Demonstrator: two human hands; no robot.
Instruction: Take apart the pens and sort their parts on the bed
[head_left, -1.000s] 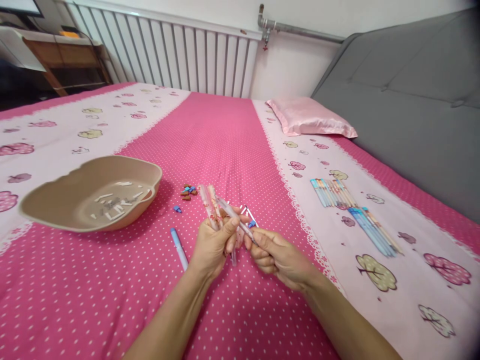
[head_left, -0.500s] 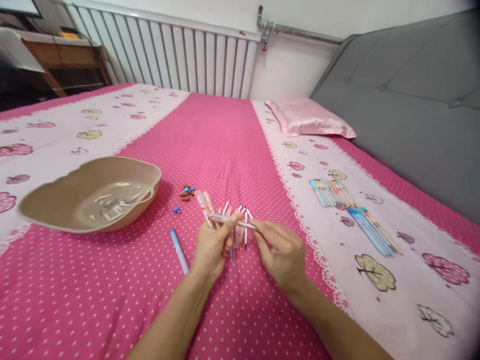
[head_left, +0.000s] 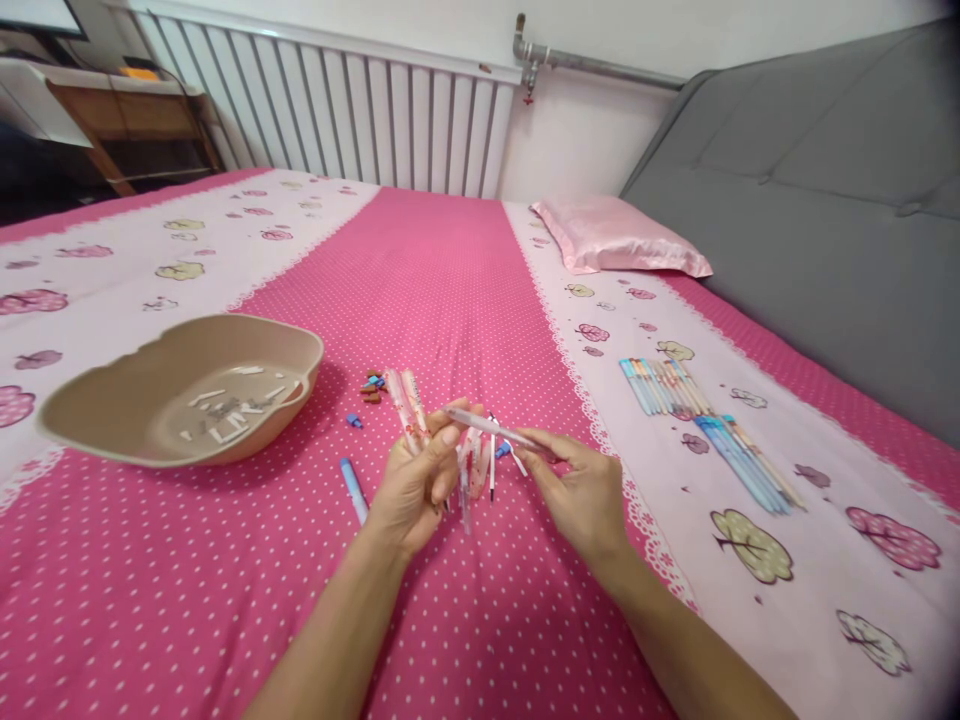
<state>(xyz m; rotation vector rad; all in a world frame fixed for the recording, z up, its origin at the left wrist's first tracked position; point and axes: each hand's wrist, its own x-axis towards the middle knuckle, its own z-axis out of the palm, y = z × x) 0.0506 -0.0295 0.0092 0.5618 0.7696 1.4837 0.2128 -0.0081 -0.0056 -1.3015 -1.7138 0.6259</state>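
My left hand (head_left: 412, 485) is closed around a pair of clear pink patterned pen barrels (head_left: 409, 408), which stick up past the thumb. Between the thumb and fingers of my right hand (head_left: 581, 500) is a slim pale pen barrel (head_left: 491, 424), lying nearly level. Its far end reaches the left fingertips; whether they touch it I cannot tell. Below and between the hands lies a loose pile of pink pen parts (head_left: 469, 475) and thin white refills (head_left: 493, 470), partly hidden. A small blue piece (head_left: 503, 450) shows beside the right fingertips.
Left stands a beige basin (head_left: 67, 425) with white and grey bits inside. Small brown and blue pieces (head_left: 371, 390) and a blue pen part (head_left: 351, 485) lie near my left hand. Rows of pens (head_left: 739, 465) lie at right. Behind are a pink pillow (head_left: 619, 238) and grey headboard (head_left: 810, 180).
My right hand has moved slightly right with the pale barrel, whose left end has slid out of the left thumb's pinch. The pink barrels in my left hand have tipped more upright.
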